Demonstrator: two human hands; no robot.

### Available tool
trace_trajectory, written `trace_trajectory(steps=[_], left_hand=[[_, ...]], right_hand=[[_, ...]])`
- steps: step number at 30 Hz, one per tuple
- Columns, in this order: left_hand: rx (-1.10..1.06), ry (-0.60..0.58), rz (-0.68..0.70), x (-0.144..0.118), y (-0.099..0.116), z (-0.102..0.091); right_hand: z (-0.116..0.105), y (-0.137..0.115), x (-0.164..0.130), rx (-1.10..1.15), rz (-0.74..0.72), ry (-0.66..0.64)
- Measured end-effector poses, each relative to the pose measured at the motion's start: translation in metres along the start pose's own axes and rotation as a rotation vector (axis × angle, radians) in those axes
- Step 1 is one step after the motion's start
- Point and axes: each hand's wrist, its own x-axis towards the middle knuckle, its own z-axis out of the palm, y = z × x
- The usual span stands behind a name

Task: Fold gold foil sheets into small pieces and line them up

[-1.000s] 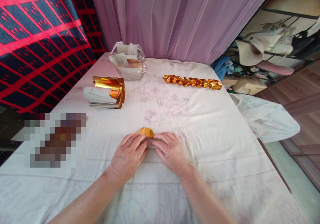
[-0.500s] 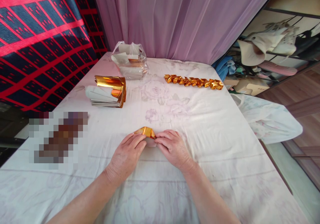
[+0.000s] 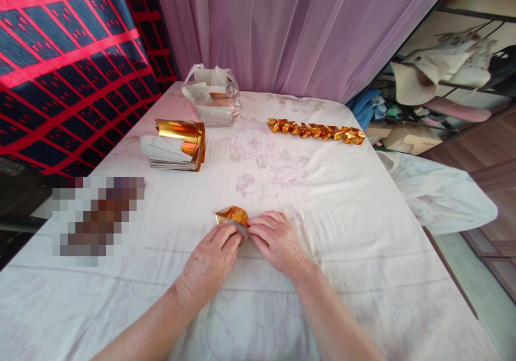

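A partly folded sheet of gold foil paper lies on the cloth at the middle, its gold side showing and a pale underside at the near edge. My left hand is closed on its near edge, fingers bent and pressed together. My right hand pinches its right corner. The fingertips of both hands almost meet, and they hide part of the paper.
A stack of gold-and-white foil sheets stands at the back left. Behind it sits a clear plastic bag of more paper. A row of folded gold pieces lies at the back right. Something at left is blurred out by pixels.
My left hand has shifted right and nearer along the paper's near edge, uncovering its gold left corner. My right hand stays at the right corner. The whole view has shifted slightly.
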Motion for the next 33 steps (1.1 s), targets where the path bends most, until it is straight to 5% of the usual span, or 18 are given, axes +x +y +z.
trace_trajectory(steps=[6, 15, 33], left_hand=[[-0.080, -0.011, -0.075, -0.009, 0.001, 0.000], [0.026, -0.211, 0.030, -0.015, -0.002, 0.004], [0.163, -0.111, 0.103, -0.010, 0.001, 0.002]], right_hand=[[0.001, -0.001, 0.001, 0.066, 0.064, -0.004], [0.002, -0.001, 0.001, 0.083, 0.125, -0.001], [-0.001, -0.001, 0.000, 0.107, 0.172, 0.019]])
